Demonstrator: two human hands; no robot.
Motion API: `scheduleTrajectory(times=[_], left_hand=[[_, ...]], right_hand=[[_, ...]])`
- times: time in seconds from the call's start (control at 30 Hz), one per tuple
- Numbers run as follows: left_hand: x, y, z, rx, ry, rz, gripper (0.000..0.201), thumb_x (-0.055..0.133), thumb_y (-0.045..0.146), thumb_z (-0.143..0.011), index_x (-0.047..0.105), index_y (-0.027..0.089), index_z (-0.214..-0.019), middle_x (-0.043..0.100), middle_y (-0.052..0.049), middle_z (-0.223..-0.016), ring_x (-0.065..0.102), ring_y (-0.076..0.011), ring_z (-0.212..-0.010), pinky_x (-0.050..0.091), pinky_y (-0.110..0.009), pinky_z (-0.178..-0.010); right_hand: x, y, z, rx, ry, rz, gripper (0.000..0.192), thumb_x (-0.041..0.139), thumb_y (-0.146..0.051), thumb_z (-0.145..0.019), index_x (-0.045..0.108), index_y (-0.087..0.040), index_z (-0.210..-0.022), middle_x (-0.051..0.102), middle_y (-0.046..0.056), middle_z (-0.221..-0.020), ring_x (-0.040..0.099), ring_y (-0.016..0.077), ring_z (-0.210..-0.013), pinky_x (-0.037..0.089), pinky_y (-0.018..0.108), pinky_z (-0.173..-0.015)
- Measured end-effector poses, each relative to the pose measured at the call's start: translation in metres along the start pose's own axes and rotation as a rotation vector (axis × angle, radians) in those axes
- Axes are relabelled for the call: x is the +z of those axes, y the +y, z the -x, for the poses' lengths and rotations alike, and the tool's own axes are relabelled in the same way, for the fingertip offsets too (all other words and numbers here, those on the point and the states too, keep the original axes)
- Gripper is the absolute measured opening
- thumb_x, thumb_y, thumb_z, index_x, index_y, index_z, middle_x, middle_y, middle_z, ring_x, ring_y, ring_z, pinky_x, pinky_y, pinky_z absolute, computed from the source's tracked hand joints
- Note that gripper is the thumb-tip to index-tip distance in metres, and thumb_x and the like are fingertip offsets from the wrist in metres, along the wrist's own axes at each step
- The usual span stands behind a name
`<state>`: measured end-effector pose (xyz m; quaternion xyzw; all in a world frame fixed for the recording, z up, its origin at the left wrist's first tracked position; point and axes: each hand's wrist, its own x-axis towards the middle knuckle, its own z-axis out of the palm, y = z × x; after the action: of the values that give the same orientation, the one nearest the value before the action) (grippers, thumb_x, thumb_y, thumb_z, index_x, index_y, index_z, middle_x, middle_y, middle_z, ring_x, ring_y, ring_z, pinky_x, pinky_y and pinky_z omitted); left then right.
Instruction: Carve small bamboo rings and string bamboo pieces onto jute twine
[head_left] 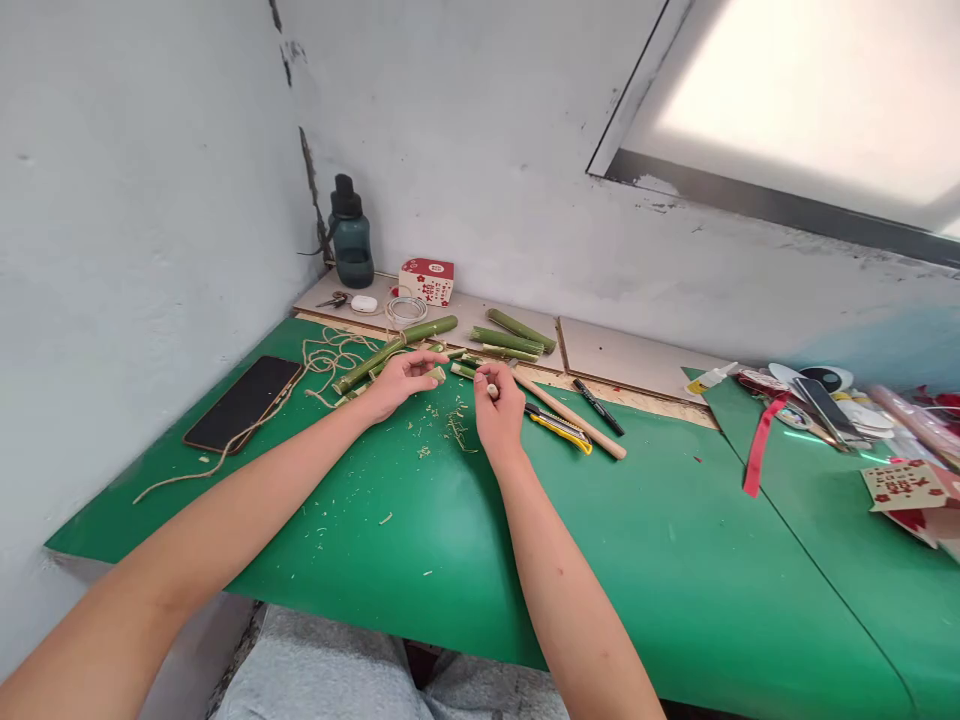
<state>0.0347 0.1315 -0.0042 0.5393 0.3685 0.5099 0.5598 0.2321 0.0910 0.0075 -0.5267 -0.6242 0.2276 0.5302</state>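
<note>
My left hand [401, 380] reaches over the green mat [450, 520], its fingers curled around a short pale bamboo piece [437, 374]. My right hand [499, 408] is closed beside it, pinching a small light bamboo bit [492, 389] between thumb and fingers. Just past both hands lie green bamboo sticks [394, 350], one long, and several short cut pieces [465, 366]. Shavings [455, 428] are scattered on the mat between my hands.
A yellow utility knife [559, 427], a wooden stick [574, 417] and a black pen [598, 406] lie right of my hands. A phone [244, 402] and twine [330, 355] sit left. A bottle [351, 235], a red box [426, 280] and craft clutter [832, 400] stand farther off.
</note>
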Motion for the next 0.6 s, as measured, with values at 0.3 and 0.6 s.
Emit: scheduleTrajectory(times=[0.3, 0.6], left_hand=[[0.002, -0.002, 0.002, -0.005, -0.054, -0.099, 0.042, 0.092, 0.041, -0.067, 0.073, 0.016, -0.095, 0.078, -0.009, -0.098, 0.076, -0.0274, -0.098, 0.059, -0.043, -0.093], [0.007, -0.006, 0.006, 0.054, -0.139, -0.369, 0.032, 0.080, 0.045, -0.082, 0.080, 0.017, -0.097, 0.080, -0.011, -0.104, 0.074, -0.0236, -0.086, 0.060, -0.038, -0.084]], right_hand=[[-0.001, -0.004, 0.004, -0.028, -0.014, -0.007, 0.025, 0.052, -0.047, -0.099, 0.060, -0.023, -0.101, 0.055, -0.003, -0.071, 0.038, 0.0136, -0.057, 0.029, 0.030, -0.059], [0.000, -0.014, -0.001, -0.069, -0.007, -0.411, 0.062, 0.038, -0.081, -0.096, 0.042, -0.024, -0.070, 0.037, -0.001, -0.070, 0.035, 0.0161, -0.065, 0.031, 0.033, -0.063]])
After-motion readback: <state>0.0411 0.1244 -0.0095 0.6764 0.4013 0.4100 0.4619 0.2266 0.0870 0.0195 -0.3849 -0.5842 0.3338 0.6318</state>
